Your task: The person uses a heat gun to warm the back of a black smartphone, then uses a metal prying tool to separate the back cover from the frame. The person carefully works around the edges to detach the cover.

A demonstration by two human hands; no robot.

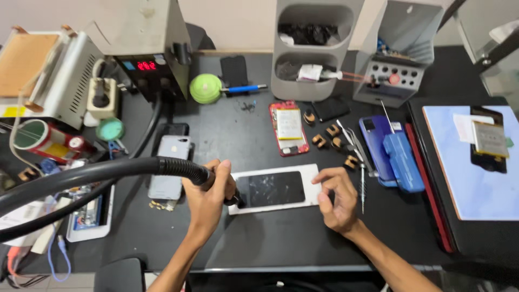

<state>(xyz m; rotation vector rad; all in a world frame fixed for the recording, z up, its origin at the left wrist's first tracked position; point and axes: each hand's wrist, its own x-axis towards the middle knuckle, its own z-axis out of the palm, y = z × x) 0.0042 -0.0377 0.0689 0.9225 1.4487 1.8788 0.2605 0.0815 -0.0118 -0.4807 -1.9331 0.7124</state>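
My left hand (208,194) grips the black handle of a hot-air tool, whose thick corrugated hose (97,173) runs off to the left. Its nozzle points down at the left end of a white phone with a cracked dark screen (273,189), which lies flat on the black mat. My right hand (336,197) rests at the phone's right end, fingertips touching its edge and holding nothing else.
A red opened phone (288,128) with its battery showing lies behind. Tweezers (357,148), small clips, a blue phone and blue case (403,162) sit right. A rework station (148,67), grey bins (311,48) and a silver phone (170,167) stand around.
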